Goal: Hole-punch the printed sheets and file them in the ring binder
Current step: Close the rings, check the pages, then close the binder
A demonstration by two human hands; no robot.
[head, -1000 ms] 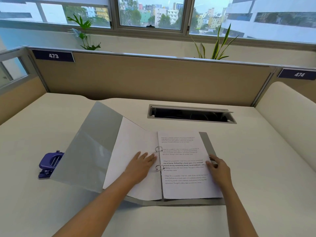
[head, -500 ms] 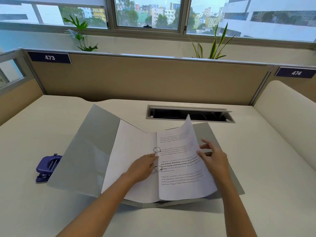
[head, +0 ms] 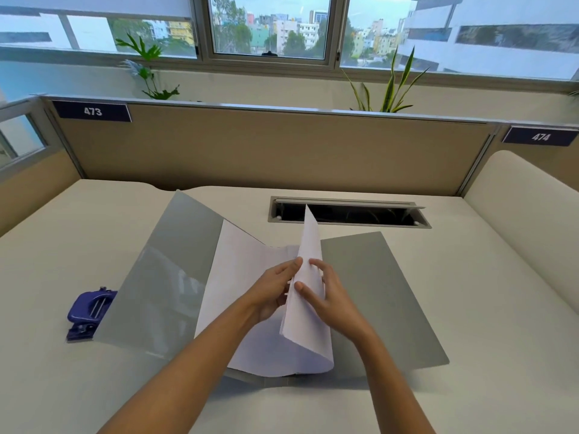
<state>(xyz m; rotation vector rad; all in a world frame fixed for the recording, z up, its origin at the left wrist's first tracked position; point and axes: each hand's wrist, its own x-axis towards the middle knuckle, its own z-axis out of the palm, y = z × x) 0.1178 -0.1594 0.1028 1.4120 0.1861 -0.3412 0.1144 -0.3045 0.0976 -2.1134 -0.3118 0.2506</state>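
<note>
Mid-frame on the surface [head: 94,245], binder [head: 376,292] open; light, floppy sheets [head: 310,324] upright between flat left hand [head: 275,289] and spread right hand [head: 332,296], probably best steadied near their bound edge

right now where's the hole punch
In the head view, the purple hole punch sits on the desk at the left, right beside the outer edge of the open binder's grey front cover.

Hole punch [head: 86,311] partly behind binder cover [head: 163,277]
</note>
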